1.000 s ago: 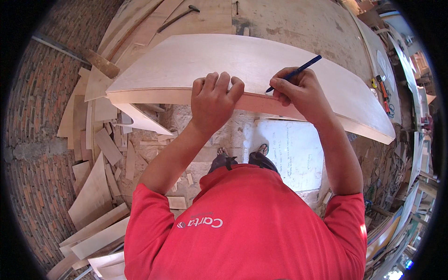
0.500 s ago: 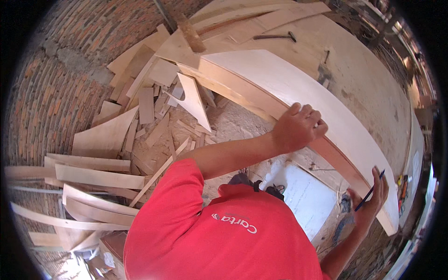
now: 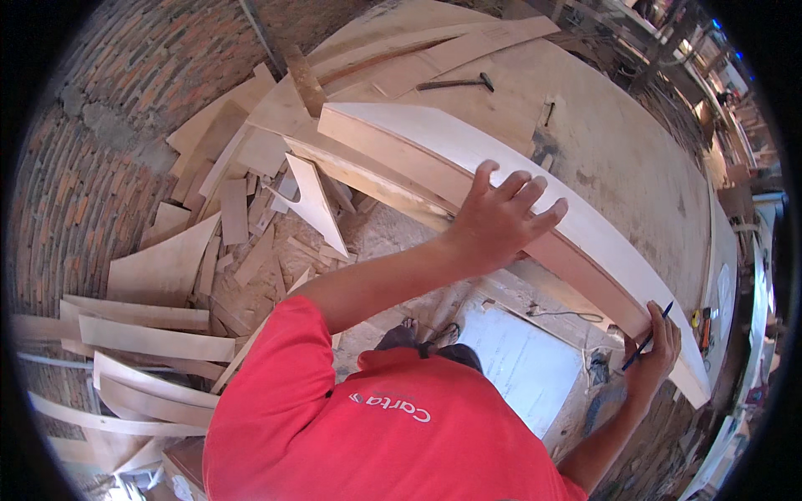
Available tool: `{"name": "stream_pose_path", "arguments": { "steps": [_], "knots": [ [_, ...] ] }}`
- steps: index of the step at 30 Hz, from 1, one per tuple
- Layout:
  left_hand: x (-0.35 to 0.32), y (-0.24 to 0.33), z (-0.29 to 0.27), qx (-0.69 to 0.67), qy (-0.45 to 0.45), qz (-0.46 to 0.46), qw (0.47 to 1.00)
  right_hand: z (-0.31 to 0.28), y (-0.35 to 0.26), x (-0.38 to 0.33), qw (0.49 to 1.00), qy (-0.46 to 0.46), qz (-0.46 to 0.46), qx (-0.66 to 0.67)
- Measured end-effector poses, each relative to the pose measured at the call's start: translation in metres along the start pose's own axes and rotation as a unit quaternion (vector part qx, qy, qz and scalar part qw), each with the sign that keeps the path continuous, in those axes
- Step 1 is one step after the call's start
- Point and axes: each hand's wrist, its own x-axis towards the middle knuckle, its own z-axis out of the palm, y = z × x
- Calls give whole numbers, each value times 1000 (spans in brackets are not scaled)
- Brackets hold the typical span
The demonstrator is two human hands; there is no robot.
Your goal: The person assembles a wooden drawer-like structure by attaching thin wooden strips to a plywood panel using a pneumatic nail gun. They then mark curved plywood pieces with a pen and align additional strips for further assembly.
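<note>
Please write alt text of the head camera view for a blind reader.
A person in a red shirt presses the left hand flat on a curved plywood panel on a workbench, while the right hand holds a pencil near its end. Wood offcuts cover the floor.

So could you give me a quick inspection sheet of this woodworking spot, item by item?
Surface: large plywood workbench, dusty and bare in the middle.
Job's things: long curved pale wooden board lying along the bench edge; blue pencil.
Clutter: hammer on the bench; wood offcuts heaped on the floor, one triangular piece among them.
Hands: left hand spread flat on the board; right hand holds the pencil at the board's right end.
Cables: thin dark cord on the floor under the bench.
Surroundings: brick floor; white sheet lying below the bench.
</note>
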Motion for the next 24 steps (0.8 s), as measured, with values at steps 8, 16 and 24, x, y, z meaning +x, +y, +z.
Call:
{"name": "stream_pose_path", "arguments": {
  "steps": [8,16,24],
  "knots": [
    [-25,-78,-53,-2,3,-65,998,-9,6,23,999,-1,-17,32],
    [-19,-154,-28,24,10,14,1000,-16,6,34,997,-18,75,-17],
    [-4,-157,-24,-74,14,39,996,-63,-90,95,983,34,142,113]
  ]
}}
